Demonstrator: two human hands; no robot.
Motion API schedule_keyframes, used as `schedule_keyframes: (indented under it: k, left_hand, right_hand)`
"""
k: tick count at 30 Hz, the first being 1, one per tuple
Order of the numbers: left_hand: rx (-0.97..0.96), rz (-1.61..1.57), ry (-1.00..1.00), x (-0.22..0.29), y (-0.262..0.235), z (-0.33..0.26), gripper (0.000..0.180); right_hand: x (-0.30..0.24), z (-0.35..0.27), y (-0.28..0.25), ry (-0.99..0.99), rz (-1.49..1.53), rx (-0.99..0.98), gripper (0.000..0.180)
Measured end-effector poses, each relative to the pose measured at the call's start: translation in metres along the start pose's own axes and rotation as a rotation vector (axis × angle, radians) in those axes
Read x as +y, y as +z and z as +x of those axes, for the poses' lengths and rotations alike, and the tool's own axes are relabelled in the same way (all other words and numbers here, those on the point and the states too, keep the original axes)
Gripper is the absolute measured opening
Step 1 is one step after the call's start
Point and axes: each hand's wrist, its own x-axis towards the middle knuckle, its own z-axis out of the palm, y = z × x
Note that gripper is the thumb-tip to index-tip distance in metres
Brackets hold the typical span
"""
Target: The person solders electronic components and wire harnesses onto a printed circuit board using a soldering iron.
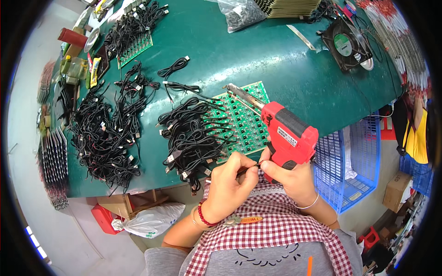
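My right hand (pixel 293 181) is closed round the handle of a red and black soldering gun (pixel 291 133), whose metal tip points up and to the left over a green circuit board panel (pixel 246 115). Close beside it, my left hand (pixel 231 182) pinches a thin dark cable end (pixel 251 168); the right thumb and finger also meet at this wire. Coiled black USB cables (pixel 191 133) lie over the left side of the panel, several with their wire ends at the board. Most of the held cable is hidden by my fingers.
A big heap of black cables (pixel 110 133) lies to the left. Behind it, more cables rest on another green board (pixel 138 50). A fan (pixel 343 43) stands at the far right, a plastic bag (pixel 239 14) at the back. Blue crates (pixel 354 161) stand below the table's right edge.
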Motion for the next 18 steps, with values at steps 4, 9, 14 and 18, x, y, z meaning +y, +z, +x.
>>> schedule_keyframes:
  k: [4,9,14,18]
  left_hand:
    - [-0.004,0.144,0.094,0.003,-0.005,0.004,0.012]
    - [0.044,0.232,0.213,0.009,-0.004,0.006,0.015]
    - [0.071,0.333,0.249,0.007,0.000,0.001,0.012]
    - [0.157,0.234,0.216,0.001,0.004,-0.002,0.012]
  right_hand:
    - [0.001,0.001,-0.002,0.032,-0.015,-0.012,0.012]
    - [0.001,0.000,-0.003,0.035,-0.031,-0.005,0.010]
    - [0.002,-0.004,-0.006,0.014,-0.134,-0.034,0.009]
    - [0.011,-0.009,0.000,0.032,-0.084,-0.029,0.012]
